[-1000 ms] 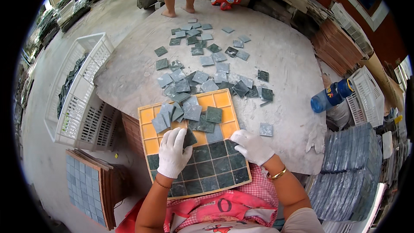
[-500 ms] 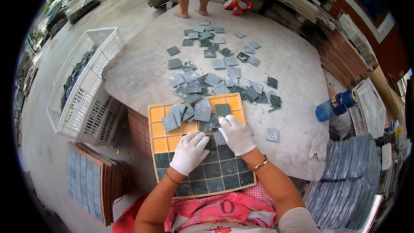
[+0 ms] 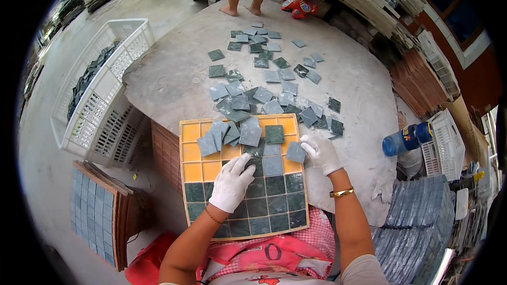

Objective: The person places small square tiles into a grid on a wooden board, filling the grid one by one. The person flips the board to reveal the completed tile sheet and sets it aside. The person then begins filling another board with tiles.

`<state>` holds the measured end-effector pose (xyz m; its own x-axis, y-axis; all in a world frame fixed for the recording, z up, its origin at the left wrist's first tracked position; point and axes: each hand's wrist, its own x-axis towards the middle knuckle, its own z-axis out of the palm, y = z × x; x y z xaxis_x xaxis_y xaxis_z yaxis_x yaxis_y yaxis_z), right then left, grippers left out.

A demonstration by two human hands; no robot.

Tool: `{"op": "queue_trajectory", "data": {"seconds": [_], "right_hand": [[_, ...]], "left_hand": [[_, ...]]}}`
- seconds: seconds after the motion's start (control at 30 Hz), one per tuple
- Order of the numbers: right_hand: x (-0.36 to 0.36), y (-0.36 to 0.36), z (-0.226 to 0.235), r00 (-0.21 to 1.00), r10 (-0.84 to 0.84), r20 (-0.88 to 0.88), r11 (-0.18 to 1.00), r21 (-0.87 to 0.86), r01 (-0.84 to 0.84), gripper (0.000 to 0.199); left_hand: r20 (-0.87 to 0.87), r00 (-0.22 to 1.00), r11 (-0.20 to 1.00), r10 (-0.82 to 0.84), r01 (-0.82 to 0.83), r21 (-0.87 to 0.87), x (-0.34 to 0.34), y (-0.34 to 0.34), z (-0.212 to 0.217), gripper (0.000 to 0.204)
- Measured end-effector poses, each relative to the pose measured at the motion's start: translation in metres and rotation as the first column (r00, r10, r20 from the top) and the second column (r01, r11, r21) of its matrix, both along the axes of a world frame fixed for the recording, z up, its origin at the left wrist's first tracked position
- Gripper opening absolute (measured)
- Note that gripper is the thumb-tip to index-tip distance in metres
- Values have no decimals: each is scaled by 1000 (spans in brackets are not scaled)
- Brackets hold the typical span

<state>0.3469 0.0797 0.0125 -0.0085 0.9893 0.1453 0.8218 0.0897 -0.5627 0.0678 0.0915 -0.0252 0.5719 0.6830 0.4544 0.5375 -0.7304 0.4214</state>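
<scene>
Square yellow grid tray point(image 3: 191, 172): dark-green stone tiles point(image 3: 277, 202) line lower rows. Your white-gloved right hand point(image 3: 323, 155) pinches blue-grey square tile point(image 3: 296, 152) at tray's right edge; white-gloved left hand point(image 3: 231, 184) overlies tray, grip unclear. Pale-grey tabletop point(image 3: 364, 126) extends rightward.
</scene>
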Motion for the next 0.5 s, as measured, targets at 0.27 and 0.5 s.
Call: {"op": "queue_trajectory", "data": {"seconds": [0.27,0.5], "right_hand": [[-22,-39,1,984,113,139,969,204,-140,15],[-27,-40,-7,988,36,150,991,121,-54,27]], "left_hand": [[-1,1000,999,-15,15,-34,10,-2,18,33],[-101,994,991,39,-51,-124,53,2,19,36]]}}
